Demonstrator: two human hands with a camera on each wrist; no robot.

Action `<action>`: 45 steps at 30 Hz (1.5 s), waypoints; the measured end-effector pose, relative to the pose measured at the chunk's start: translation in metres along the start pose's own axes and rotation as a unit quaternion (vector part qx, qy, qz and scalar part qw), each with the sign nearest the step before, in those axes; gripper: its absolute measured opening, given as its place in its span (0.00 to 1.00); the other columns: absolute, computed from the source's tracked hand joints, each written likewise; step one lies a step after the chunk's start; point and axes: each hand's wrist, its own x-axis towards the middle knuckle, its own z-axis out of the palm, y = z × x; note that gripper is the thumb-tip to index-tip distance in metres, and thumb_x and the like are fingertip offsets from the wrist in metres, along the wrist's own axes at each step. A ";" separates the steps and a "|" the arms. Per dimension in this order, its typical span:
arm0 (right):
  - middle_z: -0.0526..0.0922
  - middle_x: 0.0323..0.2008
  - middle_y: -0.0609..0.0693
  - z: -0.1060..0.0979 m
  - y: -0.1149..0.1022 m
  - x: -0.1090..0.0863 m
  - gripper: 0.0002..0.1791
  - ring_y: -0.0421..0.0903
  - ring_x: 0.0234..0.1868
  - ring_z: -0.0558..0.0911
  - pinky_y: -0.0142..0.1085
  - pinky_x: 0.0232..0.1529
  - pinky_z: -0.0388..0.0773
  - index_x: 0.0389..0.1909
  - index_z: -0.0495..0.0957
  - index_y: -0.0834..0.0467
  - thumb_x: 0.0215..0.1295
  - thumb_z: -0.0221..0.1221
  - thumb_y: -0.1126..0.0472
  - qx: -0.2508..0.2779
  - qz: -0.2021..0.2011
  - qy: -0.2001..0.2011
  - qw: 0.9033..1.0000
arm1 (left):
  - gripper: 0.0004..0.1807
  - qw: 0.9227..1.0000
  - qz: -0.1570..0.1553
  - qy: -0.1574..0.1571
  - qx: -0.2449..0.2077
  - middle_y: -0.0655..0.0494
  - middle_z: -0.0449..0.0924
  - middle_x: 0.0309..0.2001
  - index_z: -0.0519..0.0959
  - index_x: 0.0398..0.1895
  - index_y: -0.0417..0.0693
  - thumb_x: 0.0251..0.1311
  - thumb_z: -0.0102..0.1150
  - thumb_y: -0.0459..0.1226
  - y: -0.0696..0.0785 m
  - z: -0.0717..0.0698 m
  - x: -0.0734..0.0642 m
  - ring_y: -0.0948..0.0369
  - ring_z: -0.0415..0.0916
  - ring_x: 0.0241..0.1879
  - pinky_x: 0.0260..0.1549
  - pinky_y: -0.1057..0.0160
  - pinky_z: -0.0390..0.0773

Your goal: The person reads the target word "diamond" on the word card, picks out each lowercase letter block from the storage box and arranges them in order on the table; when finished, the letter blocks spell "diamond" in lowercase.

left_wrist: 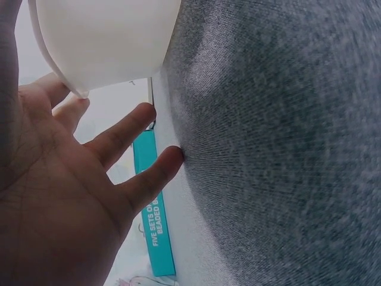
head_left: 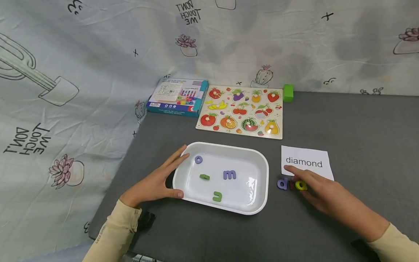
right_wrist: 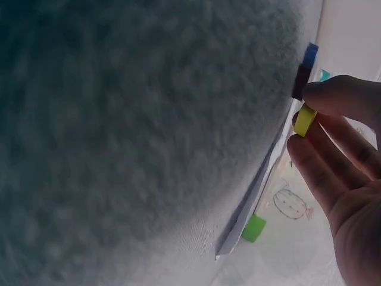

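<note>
Patterned cloth, printed with potted plants and lettering, backs a dark grey table. Along the far side we note a boxed set, a fruit puzzle board and, at that board's corner, a green block. Nearer to us lies a white tray containing a purple "o", a purple "m", a green "n" turned sideways and a smaller green letter whose identity we cannot tell. At the tray's left end we observe the left hand, spread wide, its thumb at the near rim and its fingertips at the farther part. Right of the tray rests a white card reading "diamond"; just below it stand, in a row, a purple "d", a dark red letter partly hidden from us, and a yellow letter. We see the right hand narrowed on the yellow letter, pinching it between thumb and finger, while the index finger extends over the card's lower edge.
</note>
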 end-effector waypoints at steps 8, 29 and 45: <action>0.84 0.51 0.52 -0.003 -0.004 -0.001 0.34 0.47 0.44 0.85 0.46 0.35 0.82 0.75 0.64 0.52 0.73 0.60 0.48 -0.012 0.023 -0.031 0.999 | 0.62 1.000 -0.001 0.002 -0.001 0.67 0.33 0.82 0.49 0.83 0.64 0.49 0.81 0.47 0.001 0.000 -0.001 0.55 0.45 0.77 0.64 0.38 0.63; 0.84 0.50 0.50 -0.004 -0.003 0.006 0.34 0.45 0.44 0.84 0.44 0.36 0.82 0.74 0.66 0.53 0.72 0.62 0.48 0.000 0.012 -0.035 0.999 | 0.62 1.000 -0.003 0.002 0.002 0.67 0.32 0.82 0.50 0.83 0.61 0.49 0.81 0.47 0.000 -0.001 -0.001 0.56 0.45 0.77 0.64 0.39 0.64; 0.83 0.44 0.47 -0.001 -0.005 0.020 0.32 0.43 0.41 0.83 0.44 0.37 0.82 0.71 0.71 0.54 0.70 0.64 0.47 -0.009 -0.010 -0.024 1.000 | 0.62 1.000 -0.003 -0.002 0.003 0.67 0.32 0.82 0.49 0.83 0.64 0.49 0.81 0.46 0.002 0.000 0.001 0.56 0.45 0.78 0.64 0.39 0.64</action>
